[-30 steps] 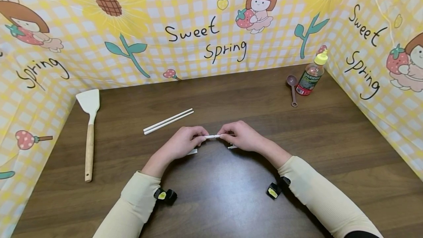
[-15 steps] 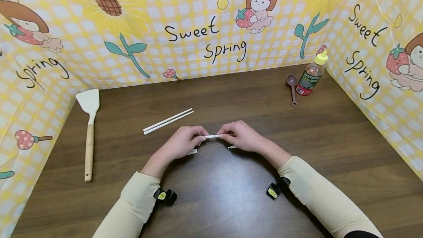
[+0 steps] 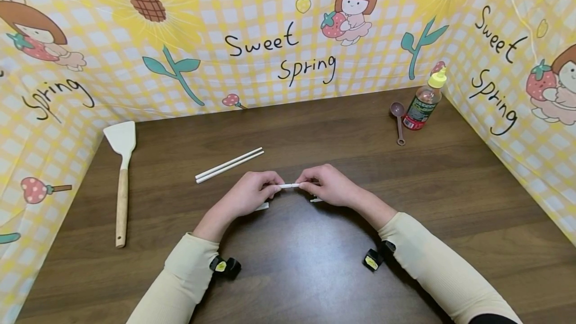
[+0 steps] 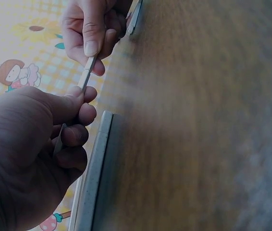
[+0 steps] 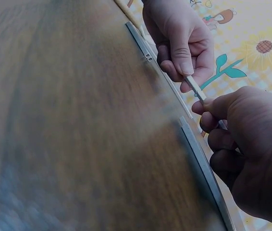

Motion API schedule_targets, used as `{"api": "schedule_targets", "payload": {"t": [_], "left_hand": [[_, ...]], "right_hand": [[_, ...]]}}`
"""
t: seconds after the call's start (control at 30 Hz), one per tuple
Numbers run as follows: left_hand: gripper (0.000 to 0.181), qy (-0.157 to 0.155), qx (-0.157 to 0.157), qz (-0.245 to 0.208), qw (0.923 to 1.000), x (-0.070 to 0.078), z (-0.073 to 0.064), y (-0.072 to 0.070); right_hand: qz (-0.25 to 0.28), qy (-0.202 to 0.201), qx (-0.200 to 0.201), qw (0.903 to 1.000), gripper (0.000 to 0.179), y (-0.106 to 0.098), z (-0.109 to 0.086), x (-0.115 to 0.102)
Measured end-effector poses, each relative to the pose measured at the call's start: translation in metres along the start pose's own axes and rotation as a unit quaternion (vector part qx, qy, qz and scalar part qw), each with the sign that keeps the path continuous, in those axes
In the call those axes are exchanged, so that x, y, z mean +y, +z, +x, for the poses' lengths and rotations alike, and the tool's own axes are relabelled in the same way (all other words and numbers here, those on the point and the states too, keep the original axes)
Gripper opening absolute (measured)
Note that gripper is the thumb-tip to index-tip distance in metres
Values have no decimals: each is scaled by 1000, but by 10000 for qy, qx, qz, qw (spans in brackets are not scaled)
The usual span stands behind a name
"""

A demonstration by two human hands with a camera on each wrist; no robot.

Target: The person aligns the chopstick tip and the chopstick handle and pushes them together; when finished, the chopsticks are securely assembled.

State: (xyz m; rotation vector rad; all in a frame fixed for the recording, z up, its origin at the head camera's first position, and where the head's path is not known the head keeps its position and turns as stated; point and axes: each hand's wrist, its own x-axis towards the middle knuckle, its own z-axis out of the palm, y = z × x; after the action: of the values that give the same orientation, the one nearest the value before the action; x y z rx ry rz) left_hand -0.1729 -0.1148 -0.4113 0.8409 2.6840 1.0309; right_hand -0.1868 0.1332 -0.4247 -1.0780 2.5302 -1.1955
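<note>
Both hands pinch one slender white chopstick [image 3: 289,185] between thumb and fingertips, just above the table's middle. A joint line crosses the short stretch showing between the hands. The left hand [image 3: 252,194] grips the left part, and a bit of it shows under the curled fingers in the left wrist view. From the other side, the right hand [image 3: 330,186] pinches the right part; most of its length is hidden. Below the left hand lies a white stick piece [image 4: 97,168], square-ended. Another piece [image 5: 201,168] lies below the right hand.
Two white chopsticks [image 3: 229,165] lie side by side behind the left hand. A white spatula [image 3: 122,179] with a wooden handle is at far left. At back right, a brown measuring spoon [image 3: 398,123] lies beside a yellow-capped bottle [image 3: 423,104]. Patterned cloth [image 3: 265,79] bounds the table.
</note>
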Motion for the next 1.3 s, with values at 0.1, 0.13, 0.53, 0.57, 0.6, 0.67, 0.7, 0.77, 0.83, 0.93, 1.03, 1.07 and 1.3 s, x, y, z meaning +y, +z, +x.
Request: {"api": "schedule_targets", "payload": {"t": [0.1, 0.13, 0.53, 0.57, 0.6, 0.67, 0.7, 0.77, 0.83, 0.93, 1.03, 1.07, 1.3], "left_hand": [[7, 21, 9, 4, 10000, 0, 0, 0], [7, 32, 14, 1, 10000, 0, 0, 0], [7, 95, 12, -24, 10000, 1, 0, 0], [7, 88, 7, -23, 10000, 1, 0, 0], [7, 80, 3, -20, 10000, 1, 0, 0], [7, 65, -7, -12, 10000, 1, 0, 0], [7, 58, -11, -8, 10000, 1, 0, -1], [7, 44, -14, -3, 10000, 2, 0, -1], [7, 36, -11, -6, 10000, 2, 0, 0], [7, 38, -3, 1, 10000, 2, -1, 0], [7, 50, 4, 13, 10000, 2, -1, 0], [7, 55, 5, 10, 10000, 2, -1, 1], [7, 32, -5, -39, 10000, 2, 0, 1]], "right_hand": [[-7, -26, 13, 10000, 10, 0, 0, 0], [-13, -31, 20, 10000, 10, 0, 0, 0], [-35, -25, 26, 10000, 10, 0, 0, 0], [-35, -30, 25, 10000, 10, 0, 0, 0], [-34, -35, 24, 10000, 10, 0, 0, 0], [-29, -39, 20, 10000, 10, 0, 0, 0], [-26, -38, 19, 10000, 10, 0, 0, 0], [-23, -36, 19, 10000, 10, 0, 0, 0], [-14, -31, 14, 10000, 10, 0, 0, 0], [-26, -35, -1, 10000, 10, 0, 0, 0], [-46, -39, -8, 10000, 10, 0, 0, 0], [-52, -42, -8, 10000, 10, 0, 0, 0], [-42, -44, -7, 10000, 10, 0, -1, -1]]}}
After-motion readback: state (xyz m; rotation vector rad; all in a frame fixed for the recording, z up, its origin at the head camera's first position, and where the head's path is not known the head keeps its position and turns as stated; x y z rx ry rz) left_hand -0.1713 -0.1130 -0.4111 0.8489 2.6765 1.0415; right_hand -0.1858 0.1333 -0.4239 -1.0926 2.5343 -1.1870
